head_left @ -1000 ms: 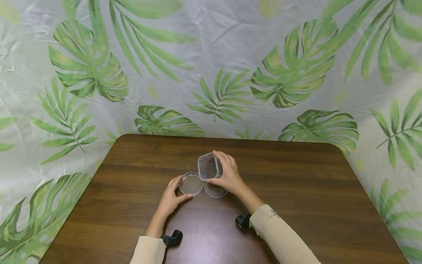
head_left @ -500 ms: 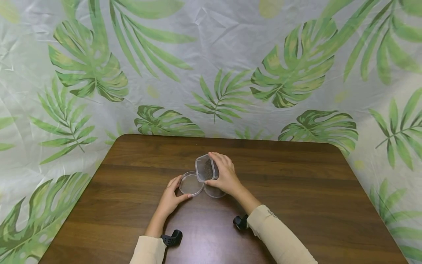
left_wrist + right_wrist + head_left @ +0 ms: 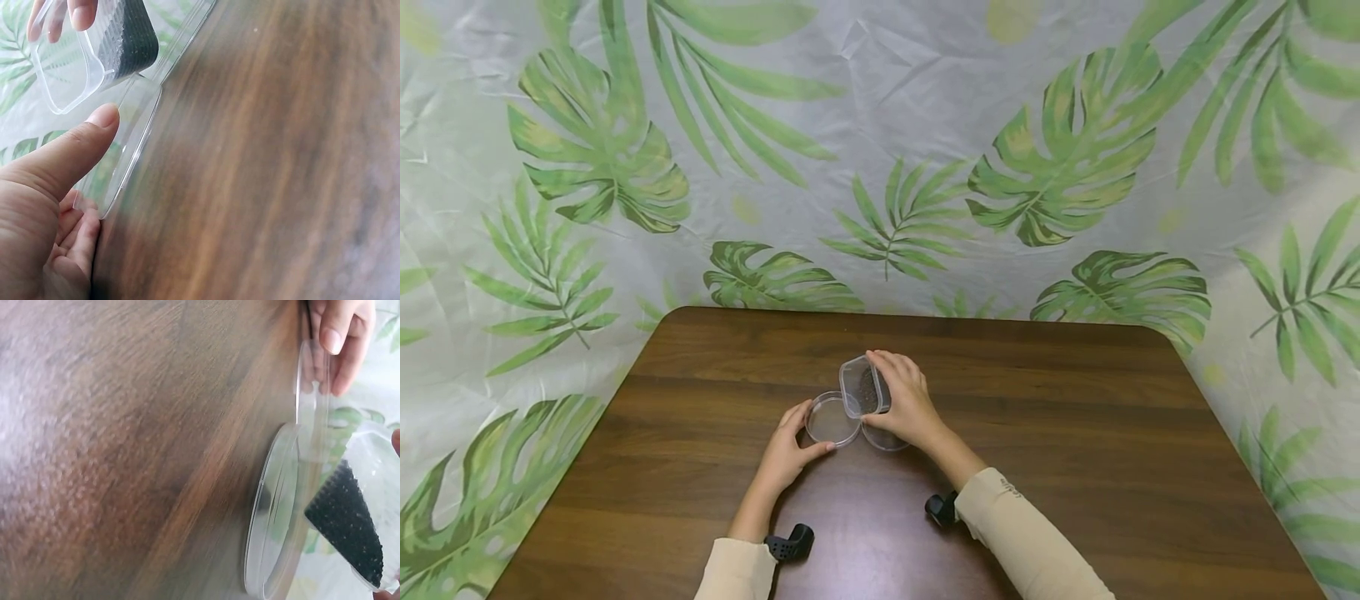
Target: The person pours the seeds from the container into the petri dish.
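My left hand (image 3: 785, 454) holds a clear petri dish (image 3: 832, 423) on the table, thumb at its near side and fingers round its left side. A second clear round petri dish or lid (image 3: 884, 440) lies against it on the right, partly hidden by my right hand (image 3: 913, 408). That hand grips a clear plastic container (image 3: 854, 382) between thumb and fingers, tilted left above the dishes. Dark, fine-grained material like soil (image 3: 350, 519) is heaped along the container's lower side. In the left wrist view, the container's open mouth (image 3: 97, 75) hangs over the held dish's edge.
The dark brown wooden table (image 3: 1060, 442) extends around both hands. Behind it hangs a pale cloth (image 3: 917, 92) with green leaf prints. Black wrist cameras sit on both arms, the left one (image 3: 792, 543) close to the tabletop.
The right hand has moved slightly left and toward the person, bringing the tilted container further over the held petri dish. The left hand and both dishes have stayed in place.
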Available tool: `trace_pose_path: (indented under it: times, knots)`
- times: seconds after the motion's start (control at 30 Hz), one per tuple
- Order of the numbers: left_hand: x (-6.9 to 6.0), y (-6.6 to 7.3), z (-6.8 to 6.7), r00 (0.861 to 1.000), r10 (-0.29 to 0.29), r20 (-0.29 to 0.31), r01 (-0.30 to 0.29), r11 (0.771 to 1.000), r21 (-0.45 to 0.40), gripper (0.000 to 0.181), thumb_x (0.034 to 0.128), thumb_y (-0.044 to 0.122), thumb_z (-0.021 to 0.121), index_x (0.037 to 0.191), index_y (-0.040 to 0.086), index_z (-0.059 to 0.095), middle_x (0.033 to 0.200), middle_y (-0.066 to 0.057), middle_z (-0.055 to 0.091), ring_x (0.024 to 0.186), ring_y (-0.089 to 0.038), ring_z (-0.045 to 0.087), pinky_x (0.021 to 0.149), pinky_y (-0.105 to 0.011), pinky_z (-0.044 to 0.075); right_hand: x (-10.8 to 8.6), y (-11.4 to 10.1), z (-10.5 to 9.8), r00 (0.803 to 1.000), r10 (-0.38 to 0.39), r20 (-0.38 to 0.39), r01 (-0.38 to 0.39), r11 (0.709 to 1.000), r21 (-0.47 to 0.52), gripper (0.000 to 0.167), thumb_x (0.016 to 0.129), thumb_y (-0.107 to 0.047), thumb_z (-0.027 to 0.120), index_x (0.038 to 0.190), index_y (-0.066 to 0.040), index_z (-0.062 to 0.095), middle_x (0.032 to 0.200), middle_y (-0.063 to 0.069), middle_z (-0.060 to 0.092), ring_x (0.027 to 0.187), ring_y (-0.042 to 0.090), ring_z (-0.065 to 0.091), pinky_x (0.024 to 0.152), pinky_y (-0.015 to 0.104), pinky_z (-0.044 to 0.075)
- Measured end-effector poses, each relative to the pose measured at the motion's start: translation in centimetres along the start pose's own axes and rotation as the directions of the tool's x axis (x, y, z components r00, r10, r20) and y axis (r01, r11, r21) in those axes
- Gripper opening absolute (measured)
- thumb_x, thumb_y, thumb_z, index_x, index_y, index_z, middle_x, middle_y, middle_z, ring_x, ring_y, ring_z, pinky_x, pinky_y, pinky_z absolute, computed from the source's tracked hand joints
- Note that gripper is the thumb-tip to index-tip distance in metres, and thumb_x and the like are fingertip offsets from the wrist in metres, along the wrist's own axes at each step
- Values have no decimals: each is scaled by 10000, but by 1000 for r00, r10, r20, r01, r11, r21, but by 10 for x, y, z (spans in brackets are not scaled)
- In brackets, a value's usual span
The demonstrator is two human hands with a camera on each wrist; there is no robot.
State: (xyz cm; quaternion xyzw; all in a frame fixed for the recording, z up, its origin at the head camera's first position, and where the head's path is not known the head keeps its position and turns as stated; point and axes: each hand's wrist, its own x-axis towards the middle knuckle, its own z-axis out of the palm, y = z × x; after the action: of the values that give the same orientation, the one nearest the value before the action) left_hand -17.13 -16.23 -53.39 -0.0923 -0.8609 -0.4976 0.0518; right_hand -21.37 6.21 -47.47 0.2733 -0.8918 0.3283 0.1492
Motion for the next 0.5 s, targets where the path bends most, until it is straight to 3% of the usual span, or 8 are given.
trace_pose_path:
  times: [0.5]
  knots:
    - [0, 1, 0, 1000, -10, 4, 10, 1000, -6, 815, 668, 205, 797, 1332, -29, 387, 1308, -192, 393, 1111, -355, 462, 941, -422, 367, 2, -2, 4, 999, -37, 17, 38, 997, -71, 986, 560, -283, 859, 1386, -164, 335, 1367, 56, 348, 1230, 332, 271, 972, 528, 226]
